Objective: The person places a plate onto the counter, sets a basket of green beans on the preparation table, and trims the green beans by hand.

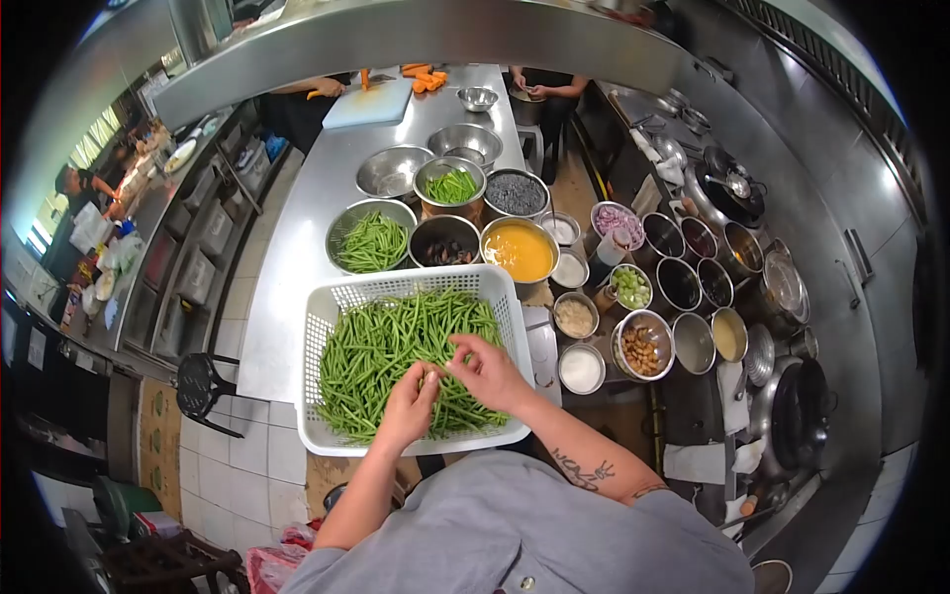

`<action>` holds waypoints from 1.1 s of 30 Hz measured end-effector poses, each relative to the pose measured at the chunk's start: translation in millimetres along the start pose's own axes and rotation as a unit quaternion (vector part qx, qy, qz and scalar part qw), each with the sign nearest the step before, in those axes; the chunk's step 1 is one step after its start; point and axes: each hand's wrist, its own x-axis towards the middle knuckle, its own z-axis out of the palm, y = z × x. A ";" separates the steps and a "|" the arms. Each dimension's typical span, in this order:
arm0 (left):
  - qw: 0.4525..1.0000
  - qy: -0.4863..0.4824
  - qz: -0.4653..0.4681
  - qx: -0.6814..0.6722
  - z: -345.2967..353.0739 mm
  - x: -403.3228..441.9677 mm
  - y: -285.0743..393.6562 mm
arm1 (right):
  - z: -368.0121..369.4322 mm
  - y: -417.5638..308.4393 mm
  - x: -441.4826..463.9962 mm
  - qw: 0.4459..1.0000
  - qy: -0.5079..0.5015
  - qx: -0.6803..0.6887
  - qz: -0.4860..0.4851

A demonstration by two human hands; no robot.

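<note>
A white perforated plastic basket (pixel 312 396) full of green beans (pixel 371 346) is directly in front of me. Over the beans, my left hand (pixel 411 401) is closed, thumb and fingertips pinched on a green bean. My right hand (pixel 487 374) is close beside it, index finger and thumb curled in at the same bean; the bean is small and mostly hidden by the fingers. Behind the basket, a steel colander (pixel 336 238) holds cut green beans, and a smaller steel bowl (pixel 424 190) has more cut pieces.
Bowls of orange liquid (pixel 520 249), dark pieces (pixel 442 243) and black contents (pixel 517 193) crowd behind the basket. Several ingredient containers line the right, including brown chunks (pixel 641 348). Co-workers' hands (pixel 325 89) show at the far end near a cutting board (pixel 366 107). A black stool (pixel 206 384) stands left.
</note>
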 end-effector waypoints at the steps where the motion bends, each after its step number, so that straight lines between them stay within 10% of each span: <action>1: 0.995 0.012 0.032 0.098 -6.1 5.2 2.9 | -1.1 -5.7 7.7 0.999 -0.041 -0.002 0.010; 5: 0.964 -0.023 0.093 0.249 -24.7 14.6 13.2 | 15.7 -2.7 21.0 0.990 -0.112 0.022 0.088; 20: 0.983 -0.036 0.076 0.163 -32.1 14.0 -38.2 | 2.0 50.1 2.8 0.910 -0.304 0.173 0.222; 23: 0.990 0.026 0.068 0.123 -31.8 18.9 -34.9 | 6.9 64.3 12.7 0.984 -0.139 -0.098 0.059; 27: 0.991 0.102 0.066 0.056 -23.6 29.3 -64.2 | 31.5 50.0 10.1 0.914 -0.162 -0.299 -0.223; 33: 0.993 0.108 -0.042 -0.016 -39.0 17.9 -41.4 | 33.5 65.3 12.6 0.956 -0.179 -0.200 -0.116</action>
